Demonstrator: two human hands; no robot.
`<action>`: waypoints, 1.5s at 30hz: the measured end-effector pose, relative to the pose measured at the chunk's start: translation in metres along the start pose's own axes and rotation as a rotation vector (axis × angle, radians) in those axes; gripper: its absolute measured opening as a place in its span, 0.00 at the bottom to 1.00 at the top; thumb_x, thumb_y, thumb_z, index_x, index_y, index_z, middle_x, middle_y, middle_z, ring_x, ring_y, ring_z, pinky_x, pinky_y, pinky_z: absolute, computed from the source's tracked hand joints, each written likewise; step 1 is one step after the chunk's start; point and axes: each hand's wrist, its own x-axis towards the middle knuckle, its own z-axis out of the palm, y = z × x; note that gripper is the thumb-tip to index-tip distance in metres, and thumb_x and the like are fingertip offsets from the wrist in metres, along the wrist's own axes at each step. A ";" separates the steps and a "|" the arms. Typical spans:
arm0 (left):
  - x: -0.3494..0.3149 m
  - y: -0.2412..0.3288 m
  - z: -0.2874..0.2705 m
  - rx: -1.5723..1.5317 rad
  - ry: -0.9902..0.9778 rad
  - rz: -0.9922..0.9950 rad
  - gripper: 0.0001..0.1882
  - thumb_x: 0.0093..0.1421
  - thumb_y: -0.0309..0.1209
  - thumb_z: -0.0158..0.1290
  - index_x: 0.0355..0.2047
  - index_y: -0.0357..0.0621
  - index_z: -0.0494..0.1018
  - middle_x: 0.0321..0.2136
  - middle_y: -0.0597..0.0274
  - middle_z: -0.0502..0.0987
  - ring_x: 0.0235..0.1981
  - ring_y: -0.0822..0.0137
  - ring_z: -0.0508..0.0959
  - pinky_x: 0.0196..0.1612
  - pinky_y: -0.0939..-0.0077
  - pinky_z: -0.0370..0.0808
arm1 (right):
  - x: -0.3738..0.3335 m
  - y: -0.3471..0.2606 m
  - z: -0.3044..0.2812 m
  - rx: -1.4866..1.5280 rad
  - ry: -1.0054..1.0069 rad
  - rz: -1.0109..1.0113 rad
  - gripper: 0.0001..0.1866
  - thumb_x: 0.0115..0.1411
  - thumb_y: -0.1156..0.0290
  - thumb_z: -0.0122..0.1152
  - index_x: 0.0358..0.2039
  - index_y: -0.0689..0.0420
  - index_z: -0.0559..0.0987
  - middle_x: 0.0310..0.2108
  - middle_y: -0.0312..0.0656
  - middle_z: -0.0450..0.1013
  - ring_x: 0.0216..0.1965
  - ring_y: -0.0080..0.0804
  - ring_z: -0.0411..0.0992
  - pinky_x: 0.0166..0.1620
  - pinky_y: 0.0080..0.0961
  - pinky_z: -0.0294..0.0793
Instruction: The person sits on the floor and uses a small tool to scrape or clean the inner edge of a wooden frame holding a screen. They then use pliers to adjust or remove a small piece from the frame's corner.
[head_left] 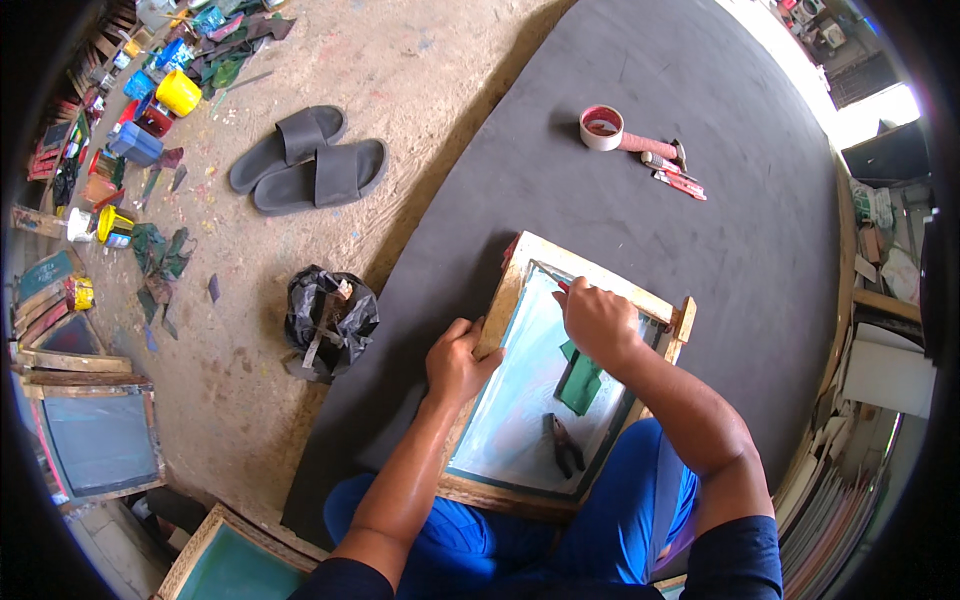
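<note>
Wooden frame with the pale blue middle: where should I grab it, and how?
Probably by the left rail, from the left, thumb on top: it's a straight wooden bar, and the left hand grips there. The pale blue middle looks a poor handhold: it's flat, with pliers and a green piece on it.

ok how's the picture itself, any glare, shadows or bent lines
Head view: glare whites out the bright opening at upper right; head view: a soft shadow runs along the floor beside the black surface, whose right edge bows; head view: the left hand and right hand look fairly sharp.
</note>
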 end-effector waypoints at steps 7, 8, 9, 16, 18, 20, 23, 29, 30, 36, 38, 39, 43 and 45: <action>0.000 -0.003 0.001 -0.012 0.026 0.010 0.27 0.49 0.35 0.73 0.47 0.34 0.82 0.35 0.54 0.79 0.35 0.50 0.83 0.38 0.59 0.79 | 0.006 0.017 0.017 0.192 -0.002 -0.020 0.29 0.77 0.49 0.48 0.37 0.66 0.80 0.28 0.59 0.81 0.33 0.60 0.83 0.38 0.50 0.83; 0.001 -0.003 0.001 -0.004 0.014 0.012 0.27 0.49 0.36 0.73 0.48 0.34 0.82 0.35 0.55 0.79 0.35 0.51 0.83 0.38 0.59 0.79 | 0.010 0.021 0.021 0.223 -0.007 -0.032 0.29 0.77 0.49 0.48 0.39 0.66 0.80 0.28 0.59 0.82 0.34 0.60 0.84 0.38 0.51 0.83; 0.002 -0.003 0.001 -0.001 -0.001 0.016 0.28 0.49 0.36 0.72 0.49 0.34 0.82 0.35 0.55 0.78 0.34 0.52 0.83 0.38 0.59 0.79 | 0.012 0.028 0.031 0.284 -0.008 -0.050 0.29 0.77 0.49 0.48 0.39 0.66 0.80 0.28 0.59 0.82 0.34 0.60 0.84 0.38 0.52 0.83; 0.001 -0.002 0.000 -0.042 0.025 0.028 0.21 0.50 0.34 0.72 0.40 0.32 0.81 0.34 0.53 0.78 0.34 0.49 0.82 0.37 0.58 0.78 | 0.012 0.025 0.030 0.229 -0.005 -0.014 0.29 0.77 0.49 0.49 0.38 0.67 0.80 0.29 0.63 0.80 0.35 0.63 0.82 0.40 0.53 0.81; 0.002 -0.001 0.001 -0.048 0.028 0.026 0.20 0.50 0.34 0.72 0.39 0.32 0.82 0.33 0.53 0.78 0.34 0.49 0.82 0.37 0.58 0.77 | 0.016 0.036 0.043 0.390 -0.017 -0.049 0.29 0.77 0.49 0.49 0.37 0.67 0.80 0.29 0.64 0.80 0.34 0.64 0.82 0.39 0.54 0.81; 0.002 -0.001 0.002 -0.061 0.032 0.027 0.20 0.50 0.34 0.72 0.38 0.33 0.82 0.33 0.53 0.78 0.33 0.49 0.82 0.36 0.57 0.77 | 0.023 0.043 0.050 0.601 -0.063 -0.087 0.29 0.77 0.50 0.49 0.37 0.67 0.80 0.29 0.65 0.79 0.34 0.64 0.82 0.39 0.53 0.80; 0.002 -0.001 0.000 -0.065 0.033 0.021 0.19 0.49 0.34 0.72 0.37 0.35 0.82 0.32 0.53 0.77 0.33 0.49 0.81 0.36 0.57 0.77 | 0.021 0.040 0.052 0.477 -0.018 -0.081 0.29 0.77 0.51 0.51 0.37 0.68 0.81 0.32 0.66 0.79 0.39 0.66 0.80 0.45 0.53 0.78; 0.002 -0.002 -0.001 -0.017 0.008 0.014 0.20 0.50 0.37 0.72 0.39 0.38 0.83 0.32 0.55 0.78 0.33 0.50 0.82 0.36 0.58 0.77 | 0.015 0.026 0.035 0.590 -0.076 0.046 0.28 0.77 0.51 0.50 0.35 0.67 0.79 0.33 0.66 0.79 0.40 0.67 0.79 0.45 0.52 0.78; 0.001 -0.002 -0.001 -0.017 0.020 0.007 0.21 0.50 0.37 0.73 0.41 0.38 0.83 0.33 0.55 0.78 0.33 0.50 0.82 0.36 0.58 0.77 | 0.011 0.021 0.034 0.599 -0.084 0.079 0.28 0.77 0.51 0.50 0.35 0.67 0.79 0.33 0.66 0.79 0.40 0.67 0.80 0.44 0.52 0.78; -0.001 -0.004 0.002 0.006 0.010 -0.020 0.29 0.50 0.39 0.73 0.51 0.40 0.83 0.37 0.56 0.80 0.38 0.52 0.84 0.40 0.59 0.80 | -0.015 -0.004 0.041 0.797 -0.005 0.193 0.28 0.78 0.50 0.48 0.41 0.67 0.80 0.29 0.57 0.79 0.33 0.57 0.80 0.39 0.47 0.77; -0.001 -0.003 0.000 0.022 0.009 -0.028 0.30 0.50 0.40 0.73 0.52 0.40 0.83 0.38 0.56 0.81 0.39 0.53 0.84 0.42 0.60 0.80 | -0.014 -0.023 0.041 0.994 -0.095 0.312 0.27 0.77 0.51 0.48 0.41 0.67 0.80 0.21 0.44 0.73 0.21 0.38 0.74 0.28 0.37 0.74; -0.001 -0.004 0.000 0.025 0.000 -0.035 0.30 0.50 0.40 0.73 0.52 0.42 0.83 0.39 0.57 0.81 0.40 0.53 0.84 0.42 0.60 0.80 | -0.013 -0.032 0.040 1.053 -0.105 0.349 0.27 0.77 0.51 0.49 0.41 0.67 0.80 0.21 0.42 0.72 0.19 0.35 0.72 0.26 0.35 0.72; 0.001 -0.005 0.002 0.036 -0.065 -0.081 0.32 0.51 0.46 0.72 0.54 0.47 0.83 0.39 0.57 0.80 0.40 0.53 0.84 0.44 0.59 0.80 | -0.011 -0.060 0.041 1.212 -0.097 0.468 0.27 0.77 0.51 0.50 0.40 0.67 0.79 0.19 0.40 0.71 0.15 0.29 0.67 0.19 0.30 0.65; 0.002 -0.012 0.006 0.030 -0.075 -0.075 0.33 0.51 0.49 0.70 0.55 0.47 0.83 0.38 0.57 0.79 0.39 0.53 0.83 0.43 0.59 0.80 | -0.011 -0.068 0.044 1.220 -0.074 0.512 0.27 0.77 0.51 0.50 0.40 0.67 0.79 0.19 0.40 0.71 0.14 0.30 0.68 0.19 0.30 0.65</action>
